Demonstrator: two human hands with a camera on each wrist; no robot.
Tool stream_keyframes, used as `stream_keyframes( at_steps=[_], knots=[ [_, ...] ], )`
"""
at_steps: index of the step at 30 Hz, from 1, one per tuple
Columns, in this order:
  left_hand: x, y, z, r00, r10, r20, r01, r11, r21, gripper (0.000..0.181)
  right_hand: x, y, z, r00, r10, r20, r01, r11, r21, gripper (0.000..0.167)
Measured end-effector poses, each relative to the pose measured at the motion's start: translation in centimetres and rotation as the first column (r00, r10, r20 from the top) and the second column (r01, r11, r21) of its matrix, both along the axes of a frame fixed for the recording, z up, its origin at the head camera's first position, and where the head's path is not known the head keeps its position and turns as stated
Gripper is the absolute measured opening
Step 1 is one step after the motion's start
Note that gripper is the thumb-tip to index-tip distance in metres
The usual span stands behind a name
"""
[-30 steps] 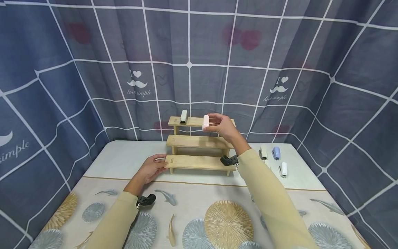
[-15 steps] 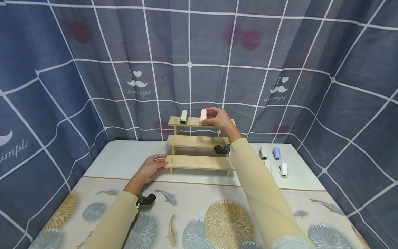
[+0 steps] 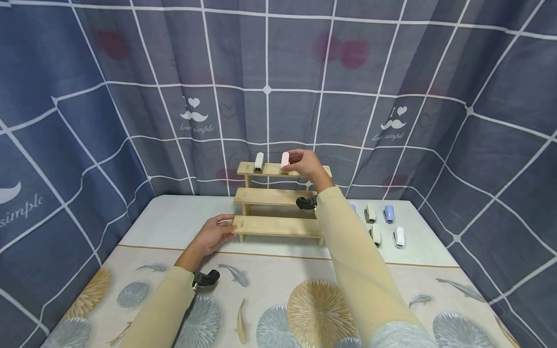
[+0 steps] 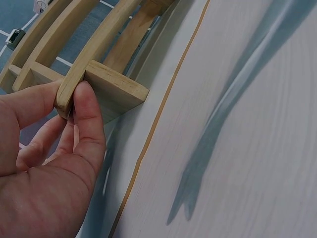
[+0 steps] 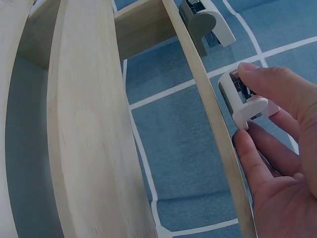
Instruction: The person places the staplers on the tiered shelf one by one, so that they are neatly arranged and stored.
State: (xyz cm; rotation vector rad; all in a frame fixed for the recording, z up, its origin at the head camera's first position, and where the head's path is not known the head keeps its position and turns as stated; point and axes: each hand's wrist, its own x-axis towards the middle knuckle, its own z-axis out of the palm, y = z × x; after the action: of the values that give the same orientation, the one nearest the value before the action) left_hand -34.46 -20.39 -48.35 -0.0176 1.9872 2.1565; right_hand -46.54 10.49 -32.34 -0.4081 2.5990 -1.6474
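While your left hand (image 3: 214, 235) pinches the wooden rack (image 3: 278, 226) by its end, likely steadying it, your right hand (image 3: 306, 164) pinches the pink stapler (image 3: 285, 159) at the top tier (image 3: 272, 169).

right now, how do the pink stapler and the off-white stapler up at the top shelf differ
Colour: the pink stapler has a rosy tint, the off-white stapler a creamy one. Hold: the right hand pinches the pink stapler; no hand touches the off-white stapler. Place: the off-white stapler stands near the left end of the top shelf, the pink stapler nearer its middle. Both look alike in shape.
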Motion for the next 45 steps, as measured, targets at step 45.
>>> stream_keyframes(
  at_steps=[45],
  knots=[
    [0.10, -0.08, 0.20, 1.000, -0.004, 0.004, 0.004, 1.000, 0.009, 0.057, -0.11, 0.06, -0.47, 1.000, 0.026, -0.014, -0.026, 1.000, -0.017, 0.071]
  ],
)
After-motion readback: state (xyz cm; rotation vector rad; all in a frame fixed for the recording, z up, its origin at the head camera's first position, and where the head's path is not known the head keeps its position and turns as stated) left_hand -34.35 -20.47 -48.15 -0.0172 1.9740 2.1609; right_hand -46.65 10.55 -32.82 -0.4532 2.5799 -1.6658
